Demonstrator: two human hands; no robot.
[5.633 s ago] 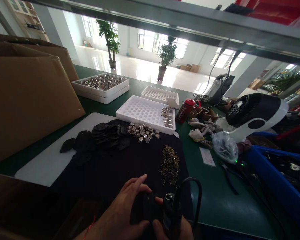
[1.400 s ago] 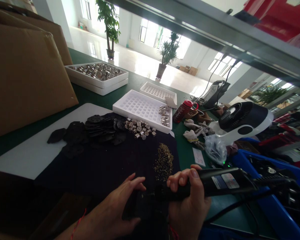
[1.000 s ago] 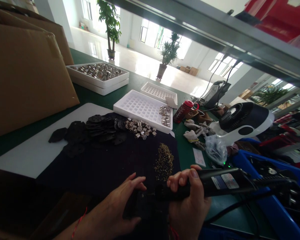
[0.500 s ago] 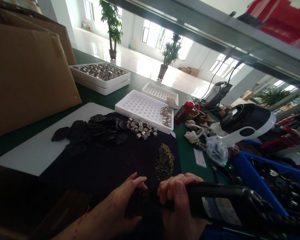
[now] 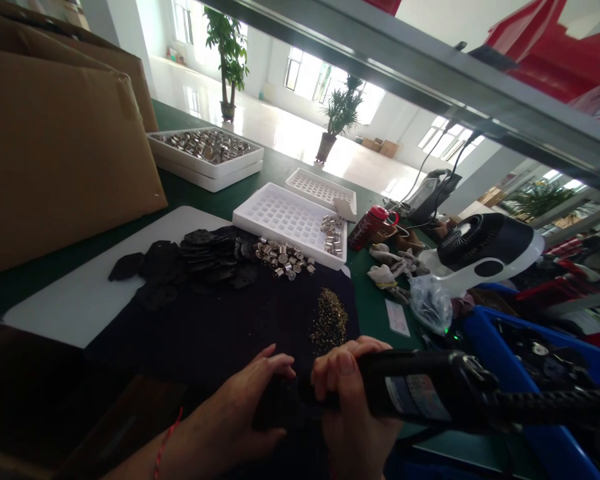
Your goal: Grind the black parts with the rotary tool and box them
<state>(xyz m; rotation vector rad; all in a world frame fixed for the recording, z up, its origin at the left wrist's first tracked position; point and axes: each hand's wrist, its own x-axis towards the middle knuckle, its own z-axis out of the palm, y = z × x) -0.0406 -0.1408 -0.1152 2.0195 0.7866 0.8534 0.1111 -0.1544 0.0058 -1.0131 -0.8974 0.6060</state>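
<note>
My right hand (image 5: 353, 393) is wrapped round a black electric screwdriver (image 5: 420, 390) with labels on its side and a coiled cord. The tool lies nearly level, its front end toward my left hand (image 5: 245, 400). My left fingers and thumb curve round a dark part (image 5: 279, 403), whose shape is lost in shadow. Tiny brass-coloured screws (image 5: 330, 317) lie heaped on the dark mat (image 5: 260, 320) just beyond my right hand. Farther off are a pile of silver metal cylinders (image 5: 285, 258) and a stack of flat black plates (image 5: 207, 253).
A white grid tray (image 5: 260, 217) holds some cylinders at its right end. Stacked white trays (image 5: 200, 175) stand behind. Cardboard boxes (image 5: 65, 147) rise at left. A red bottle (image 5: 369, 227), a black-and-white fan (image 5: 487, 250) and a blue bin (image 5: 505, 347) are at right.
My right hand and the screwdriver have shifted slightly left and up in the picture; the tool's cord end now sits more level. My left hand keeps its hold, nearly still.
</note>
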